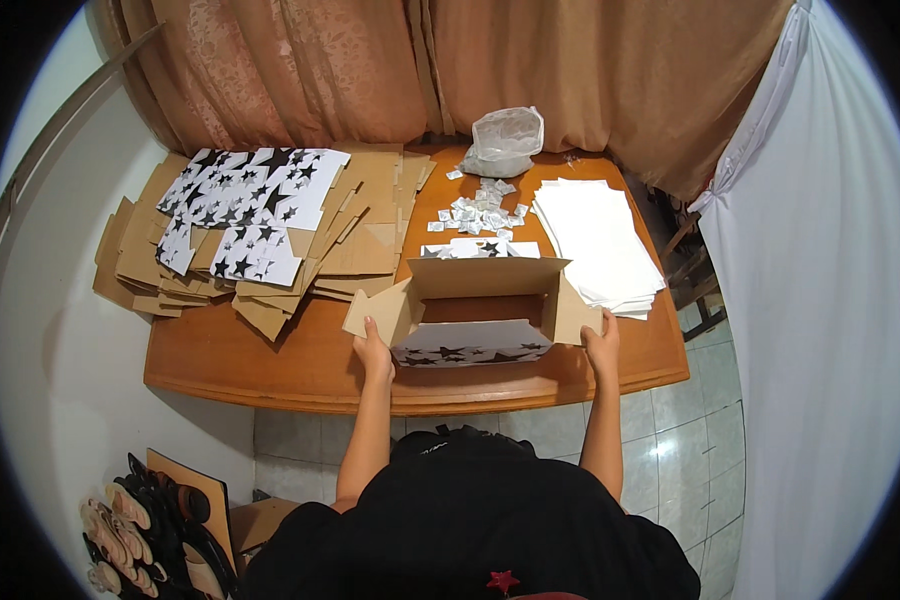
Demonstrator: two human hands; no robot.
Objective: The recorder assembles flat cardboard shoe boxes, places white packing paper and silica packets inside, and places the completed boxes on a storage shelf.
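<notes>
At the front of the table, a cardboard box [475, 345] stands between my hands, its walls folded up and its inside brown. The outer front face is white with black and grey stars. My left hand [373, 352] grips the box's left side flap, thumb on top. On the other side, my right hand [602, 345] pinches the right side flap. Both side flaps splay outward. Through the middle of the box the brown table surface shows. A star-printed white strip [480, 248] is visible just behind the box's back wall; whether it belongs to the box I cannot tell.
Flat brown cardboard pieces [365, 250] and star-printed white ones [255, 190] are piled at left on the wooden table [225, 350]. Small silvery-white sachets [480, 212] lie scattered before a clear plastic bag [505, 145]. White paper sheets [595, 240] are stacked at right.
</notes>
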